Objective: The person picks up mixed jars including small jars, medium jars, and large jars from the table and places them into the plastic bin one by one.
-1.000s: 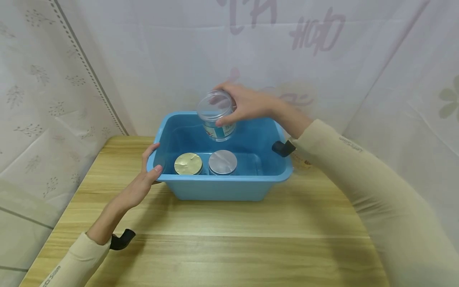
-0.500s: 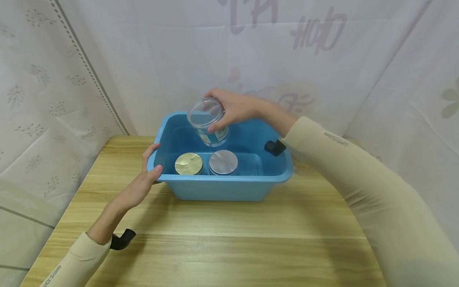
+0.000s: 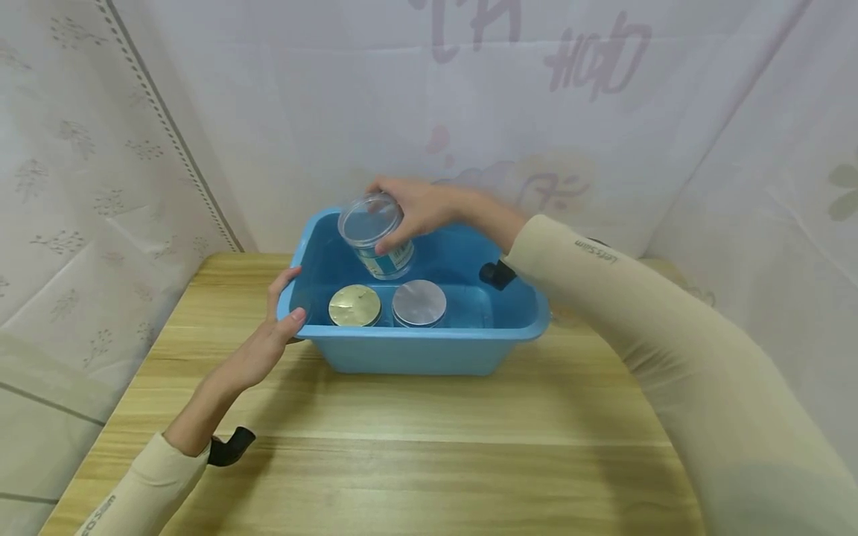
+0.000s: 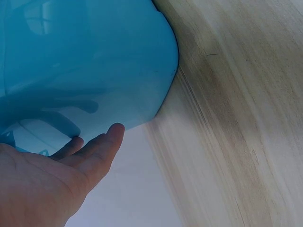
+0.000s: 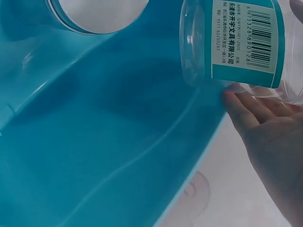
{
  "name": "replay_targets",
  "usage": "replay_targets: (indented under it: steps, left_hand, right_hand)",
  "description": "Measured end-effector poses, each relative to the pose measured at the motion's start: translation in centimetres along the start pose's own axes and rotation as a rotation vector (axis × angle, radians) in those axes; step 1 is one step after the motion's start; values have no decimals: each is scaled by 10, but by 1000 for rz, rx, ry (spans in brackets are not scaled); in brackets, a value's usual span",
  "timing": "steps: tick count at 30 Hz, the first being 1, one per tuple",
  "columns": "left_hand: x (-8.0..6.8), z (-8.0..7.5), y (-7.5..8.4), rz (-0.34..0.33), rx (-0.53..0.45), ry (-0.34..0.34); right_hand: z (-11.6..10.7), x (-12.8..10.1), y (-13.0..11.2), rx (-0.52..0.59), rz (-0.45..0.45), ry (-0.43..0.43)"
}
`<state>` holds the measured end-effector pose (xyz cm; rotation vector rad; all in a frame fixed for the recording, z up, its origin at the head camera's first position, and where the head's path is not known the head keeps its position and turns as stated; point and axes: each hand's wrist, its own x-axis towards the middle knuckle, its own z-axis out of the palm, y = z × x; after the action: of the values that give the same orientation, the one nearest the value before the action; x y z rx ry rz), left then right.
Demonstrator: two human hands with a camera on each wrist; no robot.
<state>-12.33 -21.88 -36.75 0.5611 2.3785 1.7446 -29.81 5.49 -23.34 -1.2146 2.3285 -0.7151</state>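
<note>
Two beige fabric sleeves [image 3: 630, 305], one wood-grain table [image 3: 429, 454]. Left hand [image 3: 261, 346] grips the left end of one smooth blue plastic tub [image 3: 412, 355], thumb and forefinger apart at the rim [image 3: 415, 333]. Inside, two round cans near the front wall: gold-topped can [image 3: 355, 304], creased, just beside silver-topped can [image 3: 419, 302]. Right hand [image 3: 415, 207] clamped on one clear cylindrical jar [image 3: 372, 229], teal-and-white label [image 5: 246, 40], tilted over the tub's back-left part. Behind: printed cloth [image 3: 322, 112], slightly wrinkled.
</note>
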Motion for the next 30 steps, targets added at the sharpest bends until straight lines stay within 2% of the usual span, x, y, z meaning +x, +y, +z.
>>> replay_targets:
  steps: [11, 20, 30]
  left_hand:
    - [1, -1, -1, 2, -2, -8]
    - [2, -1, -1, -4, 2, -1]
    - [1, -4, -3, -10, 5, -7]
  right_hand:
    - [8, 12, 8, -31, -14, -27]
    - [17, 14, 13, 5, -3, -69]
    - [23, 18, 13, 8, -34, -106]
